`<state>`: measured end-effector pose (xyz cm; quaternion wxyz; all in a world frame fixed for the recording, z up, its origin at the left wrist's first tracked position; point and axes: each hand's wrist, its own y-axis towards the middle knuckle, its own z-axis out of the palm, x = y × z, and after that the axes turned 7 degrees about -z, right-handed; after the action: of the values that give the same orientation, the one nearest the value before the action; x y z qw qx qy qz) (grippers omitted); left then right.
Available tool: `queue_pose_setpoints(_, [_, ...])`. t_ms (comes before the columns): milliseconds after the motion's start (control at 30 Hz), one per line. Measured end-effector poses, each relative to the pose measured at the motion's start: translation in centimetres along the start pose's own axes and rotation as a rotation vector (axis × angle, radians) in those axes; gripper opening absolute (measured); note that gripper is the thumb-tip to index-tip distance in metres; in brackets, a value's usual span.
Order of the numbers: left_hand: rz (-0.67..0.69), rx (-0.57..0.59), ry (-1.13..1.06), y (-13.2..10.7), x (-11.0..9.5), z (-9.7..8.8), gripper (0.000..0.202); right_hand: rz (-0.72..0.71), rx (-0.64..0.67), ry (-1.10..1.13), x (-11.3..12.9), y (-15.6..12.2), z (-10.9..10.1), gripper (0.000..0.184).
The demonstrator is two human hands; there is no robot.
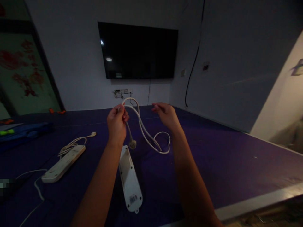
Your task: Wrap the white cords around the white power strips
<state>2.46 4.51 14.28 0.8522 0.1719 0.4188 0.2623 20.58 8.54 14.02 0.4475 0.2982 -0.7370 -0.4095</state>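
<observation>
1. The power strip point(129, 176) is smooth white plastic with a slight sheen, plus a papery-looking barcode sticker.
2. The cable point(142, 126) has a smooth white plastic sheath.
3. The second strip point(63, 163) is the same kind of plastic, just duller.
4. The table top point(224, 157) is matt dark purple, maybe cloth, can't really tell.
5. The TV screen point(139, 50) is glossy black and mirrors the lights.
6. The wall point(71, 63) is plain matt paint.

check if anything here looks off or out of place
Only mildly: the power strip between the arms lies face down on the table, barcode sticker up. The white cord sprawls in a loose loop, pinched by the left hand, with the plug dangling. Nothing looks damaged or spilled.
</observation>
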Motion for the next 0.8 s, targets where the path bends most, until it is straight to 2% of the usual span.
queue_pose_setpoints(67, [-0.018, 0.042, 0.028, -0.4, 0.2, 0.4, 0.015, 0.028, 0.004, 0.089, 1.3, 0.1, 1.5, 0.025])
queue_pose_setpoints(133, [-0.025, 0.079, 0.045, -0.7, 0.4, 0.8, 0.014, 0.092, 0.123, 0.209, 2.2, 0.0, 2.4, 0.025])
queue_pose_setpoints(333, [-0.036, 0.145, 0.011, -1.1, 0.7, 1.3, 0.012, 0.200, 0.839, 0.485, 3.3, -1.0, 2.5, 0.033])
queue_pose_setpoints(433, [-0.030, 0.132, 0.017, -1.1, 0.8, 1.3, 0.011, 0.174, 1.036, 0.612, 3.1, -1.3, 2.7, 0.023])
queue_pose_setpoints(533, [-0.033, 0.132, 0.090, -0.9, 0.8, 1.0, 0.013, 0.174, 1.034, 0.656, 2.6, -1.5, 3.6, 0.014])
queue_pose_setpoints(633, [0.038, 0.126, 0.222, -0.5, 1.0, 0.3, 0.023, 0.210, 0.913, 0.582, 2.1, -1.4, 4.5, 0.009])
queue_pose_setpoints(700, [0.107, 0.117, 0.309, -0.2, 1.0, -0.2, 0.028, 0.238, 0.758, 0.536, 1.9, -1.2, 4.7, 0.007])
queue_pose_setpoints(800, [0.166, 0.097, 0.409, 0.3, 0.9, -0.9, 0.031, 0.287, 0.415, 0.535, 1.5, -0.6, 4.1, 0.009])
